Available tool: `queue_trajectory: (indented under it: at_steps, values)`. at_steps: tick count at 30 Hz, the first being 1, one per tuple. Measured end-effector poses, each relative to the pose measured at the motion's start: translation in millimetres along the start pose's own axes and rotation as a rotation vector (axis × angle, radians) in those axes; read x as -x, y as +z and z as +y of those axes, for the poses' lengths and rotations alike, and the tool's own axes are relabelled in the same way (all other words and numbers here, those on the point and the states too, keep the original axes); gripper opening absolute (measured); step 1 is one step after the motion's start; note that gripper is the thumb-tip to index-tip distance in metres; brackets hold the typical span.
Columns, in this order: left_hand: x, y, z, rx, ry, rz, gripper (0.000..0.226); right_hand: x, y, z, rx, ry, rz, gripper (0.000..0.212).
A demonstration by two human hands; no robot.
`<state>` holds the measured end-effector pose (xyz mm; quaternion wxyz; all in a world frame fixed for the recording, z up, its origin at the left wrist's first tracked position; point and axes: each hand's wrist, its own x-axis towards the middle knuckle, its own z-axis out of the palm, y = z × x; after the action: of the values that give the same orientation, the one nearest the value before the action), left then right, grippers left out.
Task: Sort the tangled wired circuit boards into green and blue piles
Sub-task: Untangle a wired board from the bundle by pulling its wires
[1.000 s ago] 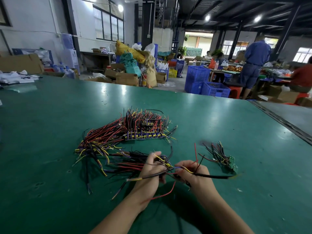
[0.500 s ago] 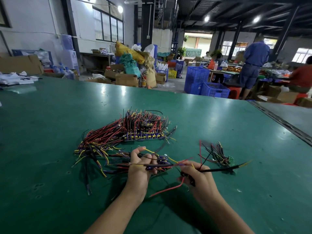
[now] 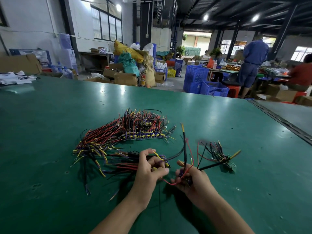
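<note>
- Circuit boards (image 3: 140, 136) are heaped together, wires tangled.
- Purple-and-yellow wires (image 3: 161, 157) are pinched by the left hand (image 3: 148, 168).
- Red wires (image 3: 170, 183) are gripped in the curled right hand (image 3: 194, 181).

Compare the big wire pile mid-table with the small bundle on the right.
Big pile spreads wide with many wires; small bundle has only a few. Big pile shows a row of blue boards with yellow parts; small bundle shows a green board. Both lie on the green table, with red, black and yellow wires.
</note>
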<state>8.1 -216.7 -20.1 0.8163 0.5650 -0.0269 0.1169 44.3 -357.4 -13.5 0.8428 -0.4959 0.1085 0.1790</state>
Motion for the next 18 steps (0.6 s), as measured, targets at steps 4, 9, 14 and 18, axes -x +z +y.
queue_trajectory:
  at_steps: [4, 9, 14, 18]
  values:
    - [3.7, 4.0, -3.5, -0.146, 0.038, -0.014, 0.075, 2.1, 2.5, 3.2, 0.134, 0.007, -0.007, 0.019]
    - [0.2, 7.5, -9.2, -0.105, 0.085, 0.095, 0.072, 6.2, 5.0, 9.2, 0.360, -0.072, -0.126, 0.039]
    - [-4.8, -0.8, -8.8, -0.142, 0.156, 0.183, 0.054, 9.0, 2.0, 11.1, 0.486, -0.126, -0.283, 0.023]
    - [-5.7, -1.3, -4.3, -0.122, 0.154, 0.166, 0.048, 12.1, -1.1, 6.1, 0.669, -0.251, -0.428, 0.034]
